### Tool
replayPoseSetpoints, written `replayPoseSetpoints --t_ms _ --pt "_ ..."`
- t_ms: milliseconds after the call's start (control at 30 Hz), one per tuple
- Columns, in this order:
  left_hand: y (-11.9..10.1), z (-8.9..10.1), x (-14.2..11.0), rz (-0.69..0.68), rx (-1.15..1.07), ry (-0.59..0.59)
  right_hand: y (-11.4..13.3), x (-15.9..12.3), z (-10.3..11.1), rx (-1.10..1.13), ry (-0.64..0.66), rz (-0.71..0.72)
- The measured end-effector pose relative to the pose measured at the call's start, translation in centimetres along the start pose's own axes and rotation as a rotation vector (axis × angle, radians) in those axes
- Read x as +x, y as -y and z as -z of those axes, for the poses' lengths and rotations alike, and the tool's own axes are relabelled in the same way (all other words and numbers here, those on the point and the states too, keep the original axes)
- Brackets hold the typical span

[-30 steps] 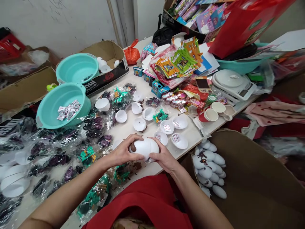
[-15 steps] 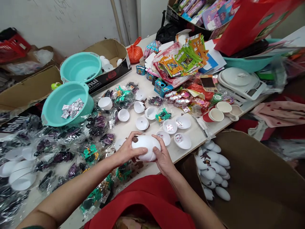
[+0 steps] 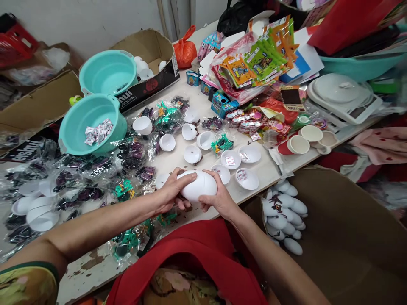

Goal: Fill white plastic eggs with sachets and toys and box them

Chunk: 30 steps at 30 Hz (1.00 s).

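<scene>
A white plastic egg (image 3: 199, 186), with a seam round its middle, is held level above the table's front edge. My left hand (image 3: 174, 190) grips its left end, thumb across the top. Closed round the right end is my right hand (image 3: 219, 194), thumb on the near side. Just beyond lie egg halves holding small printed packets, among them a white half shell (image 3: 247, 179). Other half shells (image 3: 192, 154) sit farther back. Clear bags with dark purple and black toy parts (image 3: 129, 154) and a bag of green toy parts (image 3: 222, 143) lie about them.
Two turquoise basins stand at the left; the nearer basin (image 3: 68, 140) holds small packets (image 3: 98, 131). Several closed white eggs (image 3: 288, 220) fill part of a big cardboard box (image 3: 343, 237) below the table's right edge. Paper cups (image 3: 299, 145) and a white scale (image 3: 345, 99) stand at right.
The egg has been turned in my hands, and its dark brown patch no longer shows. My left thumb has moved from the near side to the top. The camera view has shifted slightly.
</scene>
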<state>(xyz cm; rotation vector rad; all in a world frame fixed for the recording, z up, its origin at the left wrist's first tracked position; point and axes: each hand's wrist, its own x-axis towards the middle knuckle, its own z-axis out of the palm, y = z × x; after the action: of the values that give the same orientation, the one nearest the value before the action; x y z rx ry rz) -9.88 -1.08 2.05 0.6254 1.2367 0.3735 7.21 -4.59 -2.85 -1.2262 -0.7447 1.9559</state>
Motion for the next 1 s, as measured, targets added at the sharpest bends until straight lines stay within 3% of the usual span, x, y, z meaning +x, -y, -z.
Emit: replayPoseSetpoints --t_ms 100,233,333,433,567,633,733,833,900,1000 --pt "-0.2 -0.4 0.4 -0.011 -0.005 -0.071 0.1 -0.1 -0.2 0.025 -0.042 -0.015" --pt "-1.4 0.4 2.2 0.046 0.142 -0.012 -0.2 0.5 0.4 0.158 -0.043 -0.074" --pt "-1.7 0.5 3.5 -0.066 0.173 -0.050 -0.4 1.3 0.9 0.259 -0.026 -0.157" --pt "-0.5 -0.4 4.3 -0.170 0.094 -0.176 -0.8 1.7 0.3 0.266 -0.098 -0.161" --pt "1.9 -1.8 4.5 -0.182 -0.089 -0.429 -1.3 1.6 -1.7 0.249 -0.271 -0.137" --pt "2.3 -2.0 4.3 -0.219 -0.117 -0.484 -1.2 1.6 -2.5 0.286 -0.295 -0.128" --pt "2.0 -1.6 3.3 -0.285 -0.068 -0.468 -0.7 1.2 -2.4 0.287 -0.255 -0.101" --pt "2.0 -1.0 1.9 -0.256 0.044 -0.321 -0.7 0.0 -1.1 0.167 -0.141 -0.115" --pt "3.0 -1.0 1.1 -0.188 0.088 -0.211 -1.7 -1.2 -0.3 0.062 -0.097 -0.118" --pt "5.2 -1.4 0.7 -0.150 0.084 -0.221 -4.1 -2.8 0.1 0.003 -0.114 -0.100"
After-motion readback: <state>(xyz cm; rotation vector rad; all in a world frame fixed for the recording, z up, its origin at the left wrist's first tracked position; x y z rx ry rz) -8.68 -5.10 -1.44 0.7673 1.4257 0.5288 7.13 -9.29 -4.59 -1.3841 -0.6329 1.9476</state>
